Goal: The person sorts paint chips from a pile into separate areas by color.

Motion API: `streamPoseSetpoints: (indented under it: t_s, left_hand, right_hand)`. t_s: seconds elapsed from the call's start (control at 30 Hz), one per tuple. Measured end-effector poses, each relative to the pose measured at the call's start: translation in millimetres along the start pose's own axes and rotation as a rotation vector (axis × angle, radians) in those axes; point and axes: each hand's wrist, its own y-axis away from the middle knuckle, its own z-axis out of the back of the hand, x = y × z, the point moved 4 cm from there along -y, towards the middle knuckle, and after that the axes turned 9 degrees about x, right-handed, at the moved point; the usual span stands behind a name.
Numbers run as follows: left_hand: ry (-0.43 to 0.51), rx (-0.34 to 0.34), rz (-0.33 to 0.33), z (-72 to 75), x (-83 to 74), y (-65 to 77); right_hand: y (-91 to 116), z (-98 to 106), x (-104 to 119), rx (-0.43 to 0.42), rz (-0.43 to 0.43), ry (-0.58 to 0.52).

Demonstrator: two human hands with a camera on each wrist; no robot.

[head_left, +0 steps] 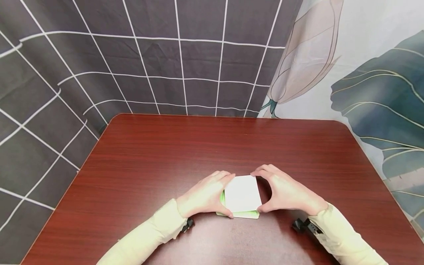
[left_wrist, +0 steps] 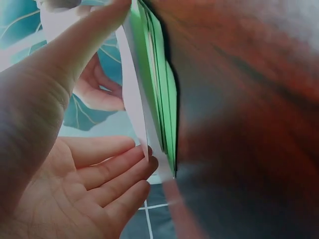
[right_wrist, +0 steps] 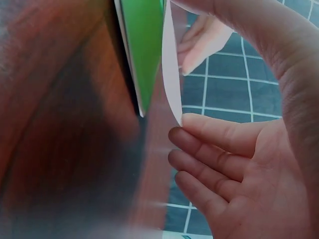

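A white square sheet of paper point(head_left: 243, 193) lies between my two hands, above a stack of green sheets point(head_left: 246, 214) whose edges show at its left and lower sides. My left hand point(head_left: 207, 197) holds the white sheet's left side, thumb near the lower corner and fingertips near the upper one. On the opposite side, my right hand point(head_left: 288, 191) grips the right-hand corners between thumb and forefinger. In the right wrist view the white sheet point(right_wrist: 172, 74) bows slightly and stands apart from the green stack point(right_wrist: 143, 55). Several layers show in the left wrist view.
A reddish-brown wooden table point(head_left: 165, 147) carries the paper. Behind it and at the left hangs a dark curtain with white grid lines point(head_left: 198, 59); a leaf-patterned curtain point(head_left: 381, 92) hangs at the right. Black wrist mounts point(head_left: 306, 226) sit at both cuffs.
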Motion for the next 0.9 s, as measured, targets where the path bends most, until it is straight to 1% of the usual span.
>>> streamPoseSetpoints:
  t_s: [0.1,0.2,0.4,0.57,0.7,0.8,0.9]
  left_hand:
    - [-0.007,-0.016,-0.012,4.7,1.7,-4.6]
    - [-0.006,-0.038,-0.021,12.6,5.9,-13.0]
    - [0.011,-0.073,-0.039,30.2,20.2,-39.9]
    - [0.032,-0.069,-0.041,40.6,34.5,-68.2]
    - [0.050,-0.040,-0.020,46.5,44.7,-96.2]
    - [0.072,-0.002,0.016,45.5,53.0,-118.2]
    - [0.106,0.039,0.052,38.4,61.6,-136.5]
  right_hand:
    - [-1,5,-2,-0.011,-0.006,-0.006]
    - [-4,11,-7,-0.022,-0.025,-0.008]
    - [-16,27,-24,-0.066,-0.071,-0.004]
    - [-29,41,-49,-0.076,-0.124,-0.020]
    - [-40,50,-73,-0.036,-0.180,-0.041]
    - [-49,52,-93,0.019,-0.225,-0.059]
    - [-56,50,-110,0.069,-0.256,-0.076]
